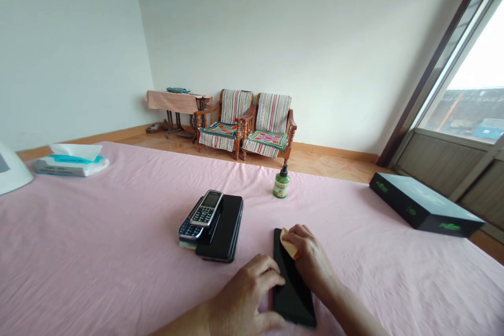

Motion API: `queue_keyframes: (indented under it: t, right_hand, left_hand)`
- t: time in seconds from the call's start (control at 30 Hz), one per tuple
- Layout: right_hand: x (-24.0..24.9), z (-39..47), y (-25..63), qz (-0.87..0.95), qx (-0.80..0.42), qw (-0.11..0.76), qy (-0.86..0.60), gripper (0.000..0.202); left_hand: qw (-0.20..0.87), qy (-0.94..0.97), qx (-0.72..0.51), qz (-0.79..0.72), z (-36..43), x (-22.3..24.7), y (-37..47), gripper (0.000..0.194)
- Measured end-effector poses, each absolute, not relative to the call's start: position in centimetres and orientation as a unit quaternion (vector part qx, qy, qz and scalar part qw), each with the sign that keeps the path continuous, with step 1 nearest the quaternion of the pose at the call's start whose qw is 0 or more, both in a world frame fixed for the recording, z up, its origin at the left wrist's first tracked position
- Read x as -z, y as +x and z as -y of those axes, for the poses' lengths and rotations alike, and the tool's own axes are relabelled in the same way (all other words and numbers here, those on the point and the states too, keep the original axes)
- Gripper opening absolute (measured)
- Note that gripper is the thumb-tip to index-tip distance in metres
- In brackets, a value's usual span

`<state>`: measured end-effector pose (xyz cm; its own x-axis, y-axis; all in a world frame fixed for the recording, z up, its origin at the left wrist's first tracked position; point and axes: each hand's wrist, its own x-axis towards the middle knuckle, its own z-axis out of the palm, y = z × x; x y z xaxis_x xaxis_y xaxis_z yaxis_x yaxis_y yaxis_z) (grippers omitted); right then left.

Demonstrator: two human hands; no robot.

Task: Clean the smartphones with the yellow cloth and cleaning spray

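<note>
While the left hand (pixel 252 294) arches in at the bottom of the frame, its fingers bent and the thumb spread wide from them, its fingertips reach over the left side of a flat black device (pixel 293 294). That device lies on a pink cloth (pixel 129 273), at the lower middle of the frame, just right of centre, its long side running up the picture. Over its upper end is the right hand (pixel 311 260), fingers drawn close together and gripping a folded yellow cloth (pixel 290 245) against the dark surface.

Left of the hands, near the middle, sits a pile: a silver keypad phone (pixel 207 209) on top, a dark blue keypad phone (pixel 189 229) partly under it, and a large black slab (pixel 226 220) beneath and to the right. Farther up, a green bottle (pixel 281 185) with a black top stands upright. A black-sided box (pixel 425 207) lies at the right, and a tissue pack (pixel 71 164) at the left. Beyond the pink cloth, in the upper middle, two wooden chairs (pixel 271 126) with striped covers stand beside a draped table (pixel 175 102), before a pale wall (pixel 295 26).
</note>
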<state>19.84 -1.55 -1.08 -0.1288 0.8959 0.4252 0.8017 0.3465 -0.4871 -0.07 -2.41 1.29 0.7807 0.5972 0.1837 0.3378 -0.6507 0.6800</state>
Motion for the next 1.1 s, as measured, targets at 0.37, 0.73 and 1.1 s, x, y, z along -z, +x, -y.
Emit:
queue_keyframes:
  t: [0.37,0.73,1.1]
  right_hand:
    - [0.9,1.1,20.3,0.745,-0.086,0.349,-0.562,0.036]
    - [1.0,2.0,20.6,0.743,-0.146,0.362,-0.544,0.037]
    - [0.1,3.0,20.6,0.766,-0.186,0.336,-0.516,0.031]
  left_hand:
    - [0.326,0.886,-0.198,-0.266,2.3,-1.1,-0.1,0.056]
    - [0.334,0.886,-0.182,-0.266,2.2,-1.3,-0.1,0.056]
    - [0.352,0.861,-0.193,-0.313,2.3,-1.6,0.0,0.056]
